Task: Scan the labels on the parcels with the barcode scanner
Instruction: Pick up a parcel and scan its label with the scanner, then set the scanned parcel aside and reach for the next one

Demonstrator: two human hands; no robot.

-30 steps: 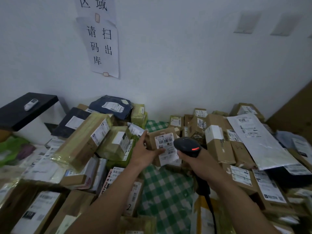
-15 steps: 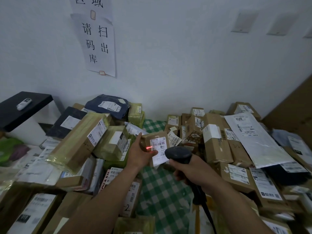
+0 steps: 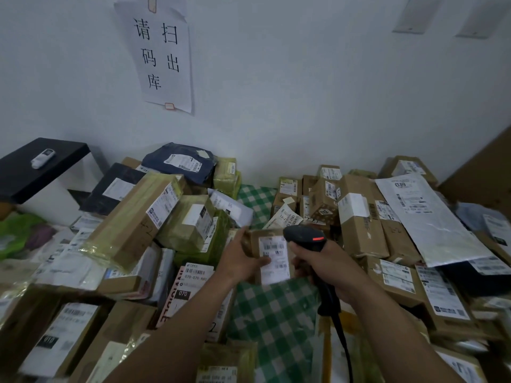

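Cardboard, brown and slightly creased, forms the small parcel (image 3: pixel 255 240) held just above the green checked cloth (image 3: pixel 276 322), in the gap between 2 heaps of other parcels. Its white shipping label (image 3: pixel 274 258) faces the camera, with 1 barcode band near the top, smaller codes and blurred print below, and its lower edge hanging past the box. The left hand (image 3: pixel 242 262) is clamped on the parcel from the left, thumb lying over the label's lower left edge. The right hand (image 3: pixel 323 265) is wrapped round the handle of the black barcode scanner (image 3: pixel 304 236), whose head sits just beside the label's upper right corner, a red light glowing on top. Its cable (image 3: pixel 341 338) trails down. No beam shows on the label, so the scan looks unfinished. To do it well, I would draw the scanner back a little, aim its nose squarely at the top barcode, tilt the label to meet it, and keep the thumb off the bars. A long taped box (image 3: pixel 130 219) tops the left heap, and a white mailer bag (image 3: pixel 431 219) tops the right.
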